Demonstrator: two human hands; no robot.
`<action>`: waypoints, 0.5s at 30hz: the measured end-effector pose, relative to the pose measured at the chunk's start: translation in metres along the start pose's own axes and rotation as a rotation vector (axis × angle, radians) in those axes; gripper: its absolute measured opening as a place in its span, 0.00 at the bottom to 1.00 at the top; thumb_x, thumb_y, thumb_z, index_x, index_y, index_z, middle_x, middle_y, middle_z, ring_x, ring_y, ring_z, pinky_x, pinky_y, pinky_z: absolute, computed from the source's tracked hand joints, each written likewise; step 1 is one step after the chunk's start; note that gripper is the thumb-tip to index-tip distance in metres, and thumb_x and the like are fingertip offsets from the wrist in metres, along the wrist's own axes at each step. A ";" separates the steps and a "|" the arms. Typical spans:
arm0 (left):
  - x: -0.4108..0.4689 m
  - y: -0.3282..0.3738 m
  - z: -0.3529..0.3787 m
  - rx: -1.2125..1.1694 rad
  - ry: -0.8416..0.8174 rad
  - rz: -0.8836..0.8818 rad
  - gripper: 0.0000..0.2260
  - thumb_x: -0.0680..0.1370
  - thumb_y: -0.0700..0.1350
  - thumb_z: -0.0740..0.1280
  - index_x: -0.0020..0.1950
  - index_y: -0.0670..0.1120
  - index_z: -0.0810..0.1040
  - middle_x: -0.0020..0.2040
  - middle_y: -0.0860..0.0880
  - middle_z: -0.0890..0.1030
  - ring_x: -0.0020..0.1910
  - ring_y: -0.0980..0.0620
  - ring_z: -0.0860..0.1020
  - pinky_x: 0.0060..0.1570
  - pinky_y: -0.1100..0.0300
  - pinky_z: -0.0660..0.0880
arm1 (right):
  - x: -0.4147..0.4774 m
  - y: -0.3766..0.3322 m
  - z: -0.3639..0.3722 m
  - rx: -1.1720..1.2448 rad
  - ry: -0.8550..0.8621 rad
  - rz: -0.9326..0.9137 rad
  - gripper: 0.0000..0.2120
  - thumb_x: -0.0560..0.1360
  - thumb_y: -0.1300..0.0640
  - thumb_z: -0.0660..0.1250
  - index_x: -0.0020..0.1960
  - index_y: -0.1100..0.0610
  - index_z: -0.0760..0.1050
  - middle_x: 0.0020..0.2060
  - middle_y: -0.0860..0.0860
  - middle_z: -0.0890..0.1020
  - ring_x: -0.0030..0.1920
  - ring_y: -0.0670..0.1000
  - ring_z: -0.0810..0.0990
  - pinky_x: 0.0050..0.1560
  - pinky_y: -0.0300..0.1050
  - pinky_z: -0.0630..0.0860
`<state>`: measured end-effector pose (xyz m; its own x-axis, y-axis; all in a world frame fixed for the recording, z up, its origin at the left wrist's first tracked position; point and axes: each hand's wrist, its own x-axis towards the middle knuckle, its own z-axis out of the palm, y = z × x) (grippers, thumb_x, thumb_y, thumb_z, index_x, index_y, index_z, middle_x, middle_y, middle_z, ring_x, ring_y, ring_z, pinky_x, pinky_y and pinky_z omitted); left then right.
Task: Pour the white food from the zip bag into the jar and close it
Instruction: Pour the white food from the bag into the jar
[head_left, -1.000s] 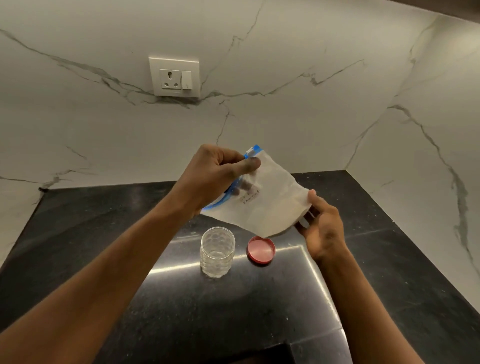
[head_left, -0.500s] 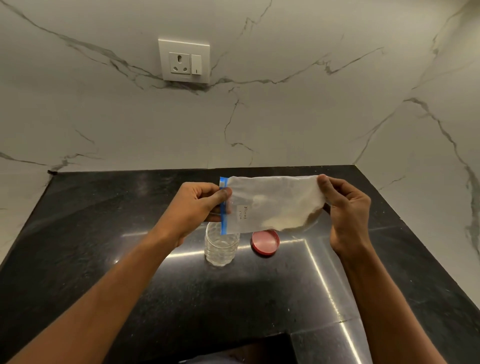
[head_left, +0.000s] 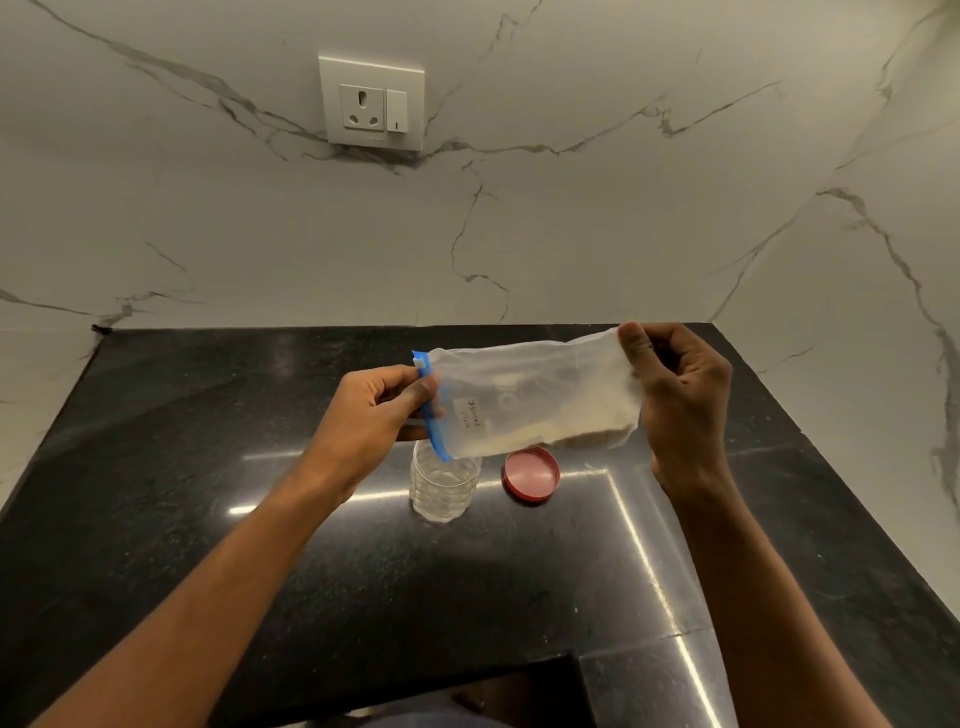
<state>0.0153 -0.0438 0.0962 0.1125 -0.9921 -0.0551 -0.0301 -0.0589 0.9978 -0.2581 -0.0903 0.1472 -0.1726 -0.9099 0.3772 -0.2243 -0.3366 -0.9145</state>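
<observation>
A clear zip bag (head_left: 535, 395) with a blue zip strip and a small handwritten label hangs sideways above the counter. White powder lies along its lower edge toward the right. My left hand (head_left: 374, 415) pinches the blue zip end, and my right hand (head_left: 675, 395) grips the bag's bottom end, raised slightly higher. The zip end sits just above the mouth of a clear ribbed jar (head_left: 441, 488), which stands upright and open on the counter. A red lid (head_left: 531, 474) lies flat on the counter to the right of the jar.
The black stone counter (head_left: 208, 467) runs into a corner of white marble walls. A wall socket (head_left: 371, 104) is set high on the back wall. A dark cut-out edge (head_left: 467, 691) shows at the counter's near side.
The bag has turned from a slant to nearly level, zip end lowered over the jar mouth. My right hand has risen to hold the bottom end up; powder has shifted along the lower edge.
</observation>
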 end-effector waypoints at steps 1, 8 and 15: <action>-0.001 -0.001 -0.001 0.002 -0.006 0.006 0.06 0.82 0.42 0.68 0.55 0.50 0.84 0.53 0.49 0.87 0.50 0.55 0.88 0.41 0.65 0.83 | 0.001 -0.002 0.001 -0.010 -0.001 -0.014 0.08 0.81 0.54 0.71 0.46 0.56 0.83 0.37 0.56 0.82 0.38 0.50 0.76 0.38 0.44 0.75; -0.003 -0.006 -0.002 0.017 0.016 -0.020 0.13 0.82 0.40 0.68 0.67 0.42 0.82 0.58 0.47 0.86 0.55 0.49 0.87 0.50 0.59 0.86 | 0.003 -0.005 0.006 -0.085 -0.031 -0.055 0.08 0.81 0.54 0.71 0.44 0.51 0.82 0.34 0.43 0.81 0.36 0.43 0.75 0.37 0.34 0.74; -0.006 -0.009 0.000 -0.022 0.014 -0.037 0.12 0.82 0.39 0.68 0.65 0.41 0.83 0.60 0.44 0.86 0.58 0.46 0.86 0.52 0.54 0.86 | 0.005 -0.005 0.006 -0.122 0.007 -0.059 0.09 0.79 0.52 0.73 0.43 0.55 0.82 0.40 0.47 0.80 0.40 0.45 0.76 0.43 0.43 0.75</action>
<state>0.0152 -0.0376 0.0871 0.1274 -0.9876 -0.0921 -0.0037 -0.0933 0.9956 -0.2521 -0.0946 0.1528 -0.1621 -0.8874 0.4315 -0.3489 -0.3575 -0.8663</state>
